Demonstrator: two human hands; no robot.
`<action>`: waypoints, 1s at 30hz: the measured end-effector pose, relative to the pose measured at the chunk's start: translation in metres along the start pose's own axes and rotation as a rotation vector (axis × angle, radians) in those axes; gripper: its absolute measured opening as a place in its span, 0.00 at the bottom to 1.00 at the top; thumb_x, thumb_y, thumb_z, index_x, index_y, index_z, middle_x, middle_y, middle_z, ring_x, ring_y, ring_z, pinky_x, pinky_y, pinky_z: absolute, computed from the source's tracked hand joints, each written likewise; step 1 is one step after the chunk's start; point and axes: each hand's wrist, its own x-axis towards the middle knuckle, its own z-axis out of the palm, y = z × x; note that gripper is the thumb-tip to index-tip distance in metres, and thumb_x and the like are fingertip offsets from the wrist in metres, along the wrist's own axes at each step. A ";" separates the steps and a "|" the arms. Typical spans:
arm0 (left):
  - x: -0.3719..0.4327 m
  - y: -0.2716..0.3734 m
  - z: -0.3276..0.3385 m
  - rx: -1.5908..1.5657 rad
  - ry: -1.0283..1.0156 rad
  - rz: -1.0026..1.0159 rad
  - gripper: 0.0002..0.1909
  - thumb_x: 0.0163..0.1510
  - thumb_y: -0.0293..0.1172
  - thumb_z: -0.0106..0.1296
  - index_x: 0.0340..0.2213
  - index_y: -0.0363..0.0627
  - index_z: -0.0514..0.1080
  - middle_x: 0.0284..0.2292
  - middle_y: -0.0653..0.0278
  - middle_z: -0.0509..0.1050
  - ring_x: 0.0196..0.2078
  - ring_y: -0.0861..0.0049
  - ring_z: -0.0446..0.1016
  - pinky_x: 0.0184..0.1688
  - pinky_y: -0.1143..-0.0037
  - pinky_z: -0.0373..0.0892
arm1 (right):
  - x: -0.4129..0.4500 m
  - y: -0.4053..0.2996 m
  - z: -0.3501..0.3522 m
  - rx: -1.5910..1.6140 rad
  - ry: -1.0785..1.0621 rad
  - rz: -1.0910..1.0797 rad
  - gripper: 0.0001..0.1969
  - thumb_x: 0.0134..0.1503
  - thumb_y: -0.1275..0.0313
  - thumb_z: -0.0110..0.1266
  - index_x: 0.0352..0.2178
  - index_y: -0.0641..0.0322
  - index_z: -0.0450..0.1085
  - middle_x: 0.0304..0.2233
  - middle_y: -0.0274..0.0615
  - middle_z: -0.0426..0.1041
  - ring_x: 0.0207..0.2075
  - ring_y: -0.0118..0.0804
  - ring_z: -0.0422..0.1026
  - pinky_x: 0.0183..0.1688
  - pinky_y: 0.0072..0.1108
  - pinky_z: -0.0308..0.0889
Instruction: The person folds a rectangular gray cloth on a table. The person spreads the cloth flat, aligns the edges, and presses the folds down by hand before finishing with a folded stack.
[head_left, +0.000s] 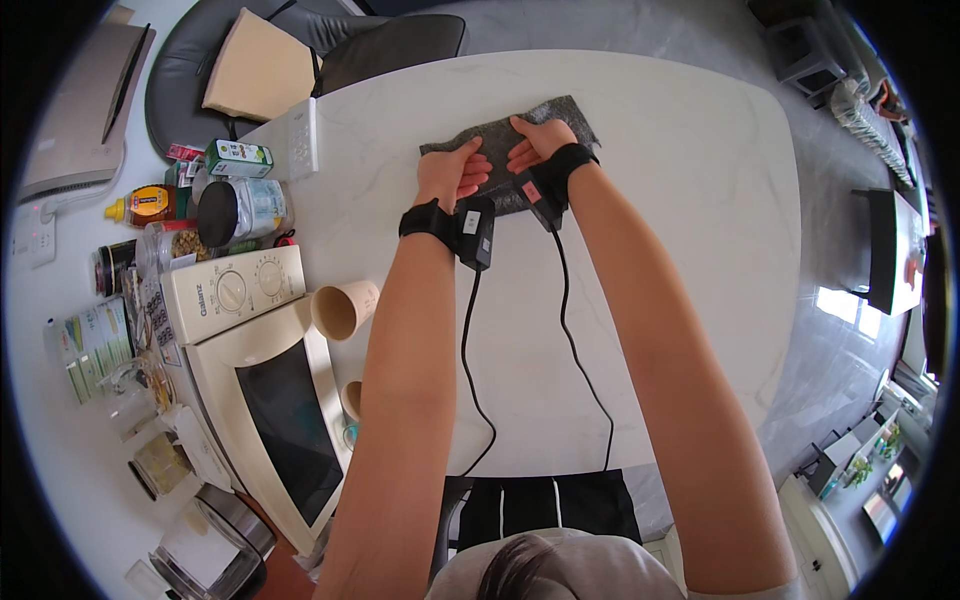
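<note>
A dark grey speckled cloth (504, 136) lies as a long strip near the far side of the white table, its top edge uneven. My left hand (454, 171) is over its left part, palm turned inward, with thumb and fingers apart. Over the right part is my right hand (538, 142), the thumb near the cloth's upper edge and the fingers curled loosely. Grey fabric shows between thumb and fingers of both hands, and neither is closed on it. Each wrist wears a black strap with a small box, the left box (475, 232) and the right box (537, 199), trailing black cables.
The white marbled table (690, 187) has rounded far corners. To the left stand a cream Galanz microwave (247, 289), a paper cup (341, 311), a black-lidded jar (251, 210), a honey bottle (146, 204) and a white power strip (303, 139). A dark chair (397, 45) sits beyond.
</note>
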 end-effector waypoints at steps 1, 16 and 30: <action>0.005 0.004 -0.004 -0.001 -0.001 0.005 0.16 0.44 0.43 0.52 0.22 0.39 0.71 0.21 0.62 0.74 0.19 0.79 0.71 0.20 0.83 0.64 | 0.004 -0.005 0.003 0.003 -0.003 0.005 0.22 0.51 0.60 0.45 0.20 0.76 0.67 0.20 0.48 0.72 0.20 0.39 0.73 0.21 0.21 0.66; 0.047 0.049 -0.018 0.189 -0.013 0.054 0.20 0.40 0.50 0.55 0.24 0.42 0.72 0.24 0.66 0.74 0.22 0.83 0.70 0.25 0.84 0.65 | 0.045 -0.040 0.019 0.028 -0.003 -0.010 0.25 0.52 0.56 0.42 0.20 0.76 0.68 0.20 0.51 0.72 0.17 0.36 0.72 0.20 0.19 0.68; 0.075 0.070 -0.003 0.152 0.061 0.150 0.19 0.43 0.48 0.53 0.24 0.42 0.72 0.23 0.66 0.74 0.22 0.83 0.70 0.25 0.84 0.64 | 0.050 -0.044 -0.003 0.286 -0.064 -0.238 0.13 0.50 0.72 0.42 0.28 0.77 0.66 0.25 0.52 0.72 0.23 0.41 0.74 0.24 0.22 0.70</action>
